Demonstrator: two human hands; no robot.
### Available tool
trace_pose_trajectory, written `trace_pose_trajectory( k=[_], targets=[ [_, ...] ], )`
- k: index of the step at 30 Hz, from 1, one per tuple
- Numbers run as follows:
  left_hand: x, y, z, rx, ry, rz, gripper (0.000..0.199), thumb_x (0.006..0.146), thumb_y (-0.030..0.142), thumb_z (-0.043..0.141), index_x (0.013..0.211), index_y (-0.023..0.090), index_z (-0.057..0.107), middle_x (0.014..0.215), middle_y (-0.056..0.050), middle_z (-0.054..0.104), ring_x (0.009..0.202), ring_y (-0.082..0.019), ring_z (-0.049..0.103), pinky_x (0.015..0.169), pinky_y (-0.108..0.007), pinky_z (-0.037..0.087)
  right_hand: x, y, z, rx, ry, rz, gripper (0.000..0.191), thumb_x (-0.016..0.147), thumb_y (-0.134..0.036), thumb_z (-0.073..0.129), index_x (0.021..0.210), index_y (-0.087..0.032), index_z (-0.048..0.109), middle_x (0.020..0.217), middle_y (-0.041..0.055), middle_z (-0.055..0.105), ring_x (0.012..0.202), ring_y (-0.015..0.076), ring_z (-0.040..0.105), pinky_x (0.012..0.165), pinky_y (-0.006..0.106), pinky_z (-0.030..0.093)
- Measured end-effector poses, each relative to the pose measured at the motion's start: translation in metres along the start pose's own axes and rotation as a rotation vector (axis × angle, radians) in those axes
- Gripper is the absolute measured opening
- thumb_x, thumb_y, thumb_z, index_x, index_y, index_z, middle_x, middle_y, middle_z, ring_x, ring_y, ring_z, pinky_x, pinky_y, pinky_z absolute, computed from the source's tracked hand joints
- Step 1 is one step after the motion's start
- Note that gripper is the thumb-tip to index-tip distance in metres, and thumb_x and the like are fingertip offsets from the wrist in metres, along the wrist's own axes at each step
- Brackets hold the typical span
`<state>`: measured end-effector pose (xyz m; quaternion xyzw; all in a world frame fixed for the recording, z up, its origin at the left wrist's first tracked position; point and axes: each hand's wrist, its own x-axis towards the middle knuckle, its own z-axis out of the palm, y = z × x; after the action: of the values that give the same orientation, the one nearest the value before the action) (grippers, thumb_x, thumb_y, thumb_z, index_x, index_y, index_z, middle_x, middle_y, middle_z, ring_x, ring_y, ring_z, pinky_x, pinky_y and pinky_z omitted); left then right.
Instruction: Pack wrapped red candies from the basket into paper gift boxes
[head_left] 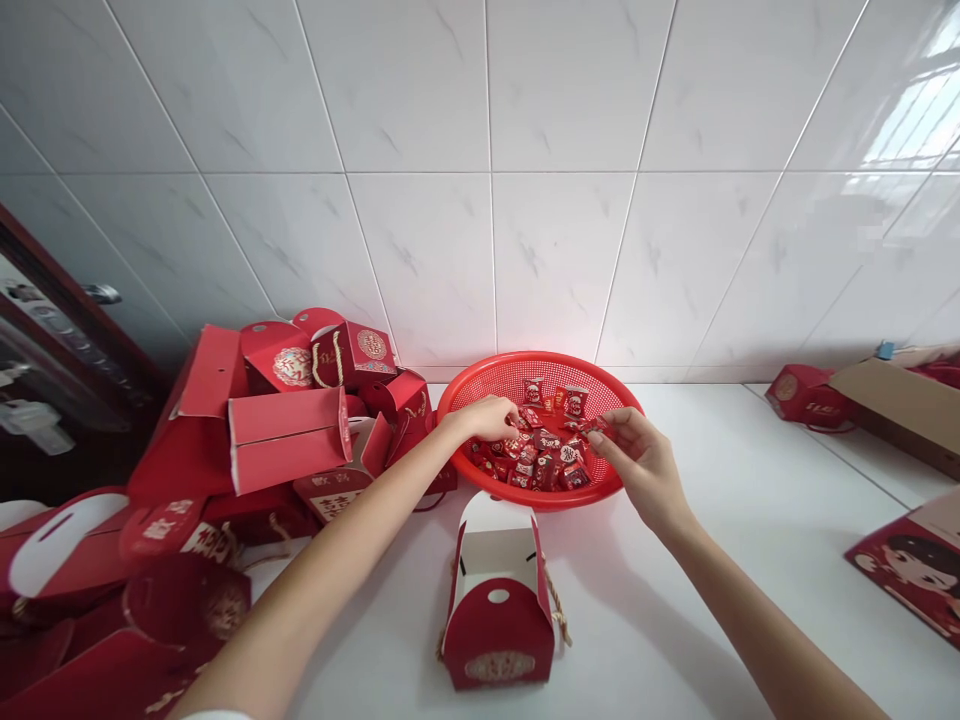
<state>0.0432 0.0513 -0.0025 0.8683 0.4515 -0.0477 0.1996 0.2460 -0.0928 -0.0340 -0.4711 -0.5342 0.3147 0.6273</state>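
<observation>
A red plastic basket [529, 358] with a perforated wall stands against the tiled wall and holds several red wrapped candies [547, 465]. My left hand [491, 418] reaches over its left side, fingers pressed together at the candies; what they hold, if anything, is hidden. Over the right side, my right hand [637, 455] pinches a red wrapped candy [581, 425] between thumb and fingers. In front of the basket stands an open red box [499, 635] with a white inside and rope handles. Its visible interior shows no candy.
Many red gift boxes [289, 430] are piled on the left, close to my left forearm. At the right lie a cardboard box [900, 400], a small red box [802, 395] and a printed red box [911, 570]. Tiled wall [562, 260] rises behind.
</observation>
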Motion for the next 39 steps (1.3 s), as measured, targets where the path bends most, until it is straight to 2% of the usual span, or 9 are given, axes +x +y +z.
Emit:
trace_pose_trajectory(
  k=[4, 9, 14, 19, 23, 25, 29, 33, 39],
  targets=[
    [0.005, -0.005, 0.008, 0.027, -0.062, -0.064, 0.041, 0.079, 0.033, 0.078, 0.118, 0.019, 0.075, 0.115, -0.012, 0.076, 0.098, -0.03, 0.072, 0.07, -0.03, 0.051, 0.0, 0.002, 0.001, -0.044, -0.002, -0.032, 0.037, 0.081, -0.054, 0.08, 0.092, -0.024, 0.061, 0.084, 0.0027, 0.067, 0.078, 0.0212, 0.066, 0.071, 0.036, 0.058],
    [0.003, -0.003, 0.009, 0.01, -0.052, -0.048, 0.079, 0.068, 0.025, 0.086, 0.143, 0.027, 0.062, 0.139, -0.01, 0.066, 0.116, -0.03, 0.067, 0.081, -0.029, 0.053, 0.0, 0.0, 0.001, -0.045, -0.026, -0.02, 0.033, 0.083, -0.049, 0.077, 0.098, -0.023, 0.065, 0.092, 0.0052, 0.07, 0.085, 0.0233, 0.068, 0.074, 0.037, 0.058],
    [0.002, -0.009, 0.008, -0.189, 0.114, 0.035, 0.06, 0.065, 0.019, 0.086, 0.124, 0.023, 0.073, 0.126, -0.009, 0.072, 0.12, -0.033, 0.065, 0.094, -0.035, 0.051, -0.001, -0.004, 0.001, -0.043, -0.036, -0.012, 0.026, 0.086, -0.045, 0.073, 0.097, -0.022, 0.067, 0.085, 0.0029, 0.067, 0.074, 0.0198, 0.065, 0.069, 0.035, 0.057],
    [0.0, -0.01, 0.006, -0.36, 0.238, 0.091, 0.044, 0.066, 0.025, 0.087, 0.108, 0.018, 0.073, 0.11, -0.007, 0.075, 0.107, -0.029, 0.069, 0.09, -0.035, 0.052, -0.001, -0.008, 0.001, -0.032, 0.006, 0.015, 0.027, 0.084, -0.044, 0.072, 0.096, -0.021, 0.066, 0.083, 0.0012, 0.064, 0.063, 0.0151, 0.058, 0.066, 0.034, 0.056],
    [-0.01, 0.001, 0.01, -0.788, 0.296, 0.172, 0.045, 0.061, 0.027, 0.091, 0.1, 0.017, 0.071, 0.09, -0.004, 0.074, 0.09, -0.024, 0.07, 0.085, -0.036, 0.054, 0.001, -0.011, -0.001, -0.015, -0.007, 0.064, 0.026, 0.084, -0.044, 0.071, 0.095, -0.021, 0.066, 0.073, -0.001, 0.063, 0.061, 0.016, 0.061, 0.065, 0.034, 0.055],
    [-0.017, 0.01, 0.013, -1.02, 0.311, 0.184, 0.046, 0.061, 0.027, 0.093, 0.099, 0.016, 0.07, 0.092, -0.003, 0.074, 0.09, -0.022, 0.07, 0.087, -0.036, 0.055, 0.002, -0.012, -0.002, 0.02, -0.012, 0.094, 0.025, 0.083, -0.043, 0.071, 0.093, -0.022, 0.064, 0.07, -0.0018, 0.063, 0.059, 0.0165, 0.063, 0.063, 0.034, 0.055],
    [-0.028, 0.032, 0.018, -1.342, 0.22, 0.151, 0.048, 0.063, 0.023, 0.093, 0.104, 0.016, 0.069, 0.095, -0.004, 0.076, 0.083, -0.019, 0.072, 0.082, -0.035, 0.058, 0.003, -0.015, -0.005, 0.072, -0.036, 0.144, 0.02, 0.078, -0.035, 0.07, 0.09, -0.022, 0.061, 0.073, -0.0018, 0.067, 0.059, 0.0168, 0.067, 0.061, 0.032, 0.055],
    [-0.036, 0.047, 0.023, -1.452, 0.271, 0.211, 0.051, 0.061, 0.02, 0.094, 0.103, 0.017, 0.067, 0.098, -0.004, 0.075, 0.084, -0.018, 0.072, 0.082, -0.034, 0.059, 0.002, -0.018, -0.005, 0.024, -0.148, 0.152, 0.014, 0.077, -0.03, 0.069, 0.086, -0.022, 0.061, 0.066, -0.0029, 0.064, 0.059, 0.0158, 0.063, 0.062, 0.03, 0.053],
    [-0.044, 0.057, 0.035, -1.434, 0.35, 0.281, 0.056, 0.061, 0.029, 0.097, 0.103, 0.019, 0.062, 0.097, -0.002, 0.074, 0.085, -0.018, 0.072, 0.081, -0.033, 0.059, -0.001, -0.017, 0.001, -0.068, -0.282, 0.083, 0.031, 0.086, -0.048, 0.075, 0.08, -0.02, 0.063, 0.073, 0.0, 0.061, 0.063, 0.0143, 0.056, 0.056, 0.027, 0.045]
  ],
)
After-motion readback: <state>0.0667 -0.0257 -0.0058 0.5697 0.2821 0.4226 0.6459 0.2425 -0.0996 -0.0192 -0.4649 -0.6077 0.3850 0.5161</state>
